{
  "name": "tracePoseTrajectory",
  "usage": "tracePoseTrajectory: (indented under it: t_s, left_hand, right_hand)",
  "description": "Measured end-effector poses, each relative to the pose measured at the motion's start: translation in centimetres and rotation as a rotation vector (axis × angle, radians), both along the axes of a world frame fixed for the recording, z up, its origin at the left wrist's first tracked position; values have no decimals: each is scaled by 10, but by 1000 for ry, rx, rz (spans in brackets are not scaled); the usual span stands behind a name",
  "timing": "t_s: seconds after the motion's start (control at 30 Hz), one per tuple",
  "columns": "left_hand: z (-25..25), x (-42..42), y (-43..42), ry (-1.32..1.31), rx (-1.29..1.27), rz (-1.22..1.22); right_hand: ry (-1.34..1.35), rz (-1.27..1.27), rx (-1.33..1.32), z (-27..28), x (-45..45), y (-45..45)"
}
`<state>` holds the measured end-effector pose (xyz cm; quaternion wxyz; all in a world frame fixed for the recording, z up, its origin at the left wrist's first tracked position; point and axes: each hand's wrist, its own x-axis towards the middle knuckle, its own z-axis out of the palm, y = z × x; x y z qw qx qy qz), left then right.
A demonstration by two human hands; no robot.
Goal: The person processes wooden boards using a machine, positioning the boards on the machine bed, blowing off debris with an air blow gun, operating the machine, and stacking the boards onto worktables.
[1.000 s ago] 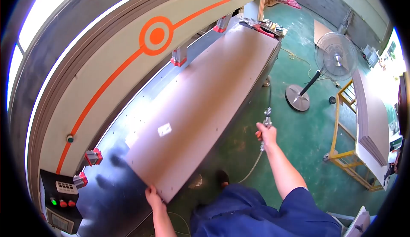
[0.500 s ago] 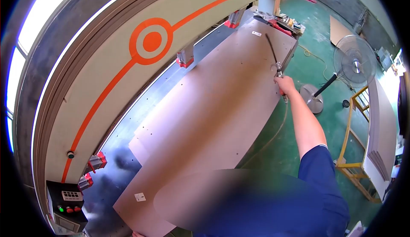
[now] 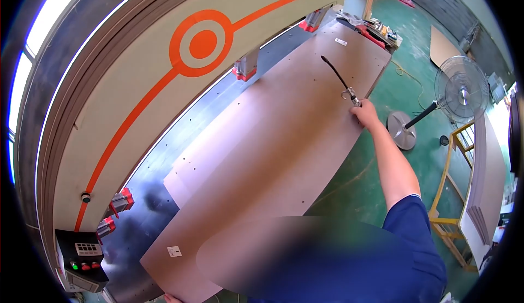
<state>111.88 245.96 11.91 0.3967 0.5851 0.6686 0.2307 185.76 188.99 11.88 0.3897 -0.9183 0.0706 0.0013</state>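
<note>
My right hand (image 3: 367,114) is closed around the handle of an air blow gun (image 3: 353,96) at the right edge of a long brown panel (image 3: 256,134). The gun's thin black nozzle points up and left over the panel's far part. Of my left hand (image 3: 172,298), only a small part shows at the bottom edge of the view, by the panel's near edge; its grip is hidden. The panel bears a white label (image 3: 174,251) at the near end and another label (image 3: 340,41) at the far end.
A large machine beam (image 3: 142,90) with an orange stripe arches over the left side, with red-and-grey clamps (image 3: 121,200) beneath it. A control box (image 3: 82,262) sits lower left. On the right stand a fan (image 3: 461,90) and a yellow frame (image 3: 445,188) with stacked boards.
The blow gun's nozzle has swung left and lies lower over the panel. My right hand has shifted slightly, and the whole view has moved a little.
</note>
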Motion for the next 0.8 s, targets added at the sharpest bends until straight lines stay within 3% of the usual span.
tracePoseTrajectory:
  t_s: [0.07, 0.17, 0.27, 0.4, 0.5, 0.57, 0.6, 0.67, 0.7, 0.77, 0.8]
  left_hand:
    - [-7, -8, 6, 21, 28, -55]
    - [-15, -20, 12, -38, 49, -113]
    - [-11, -17, 10, -2, 41, -86]
    - [1, 1, -1, 51, -3, -28]
    - [-6, -4, 2, -188, 2, -143]
    - [-77, -53, 54, -153, 100, -106]
    - [-101, -78, 64, -135, 146, -81]
    - [-51, -14, 30, 31, 107, -247]
    - [-42, 13, 20, 39, 57, -255]
    - [-41, 56, 5, 86, 75, -268]
    - [-38, 79, -4, 92, 103, -312]
  right_hand:
    - [142, 4, 150, 13, -1, 2]
    - [7, -70, 85, 2, 0, 3]
    - [-385, 7, -319, -6, 0, 1]
    - [-92, -98, -135, 20, -6, 6]
    - [-36, -82, -48, 9, 4, -9]
    - [-168, -98, -105, -7, 13, -26]
    - [-89, -133, -31, -2, 13, -33]
    - [-200, -230, 39, -29, 17, -58]
    - [-349, -250, 72, -78, 35, -92]
    - [-162, -409, 242, -49, 2, -76]
    - [-155, -416, 378, -63, 0, -81]
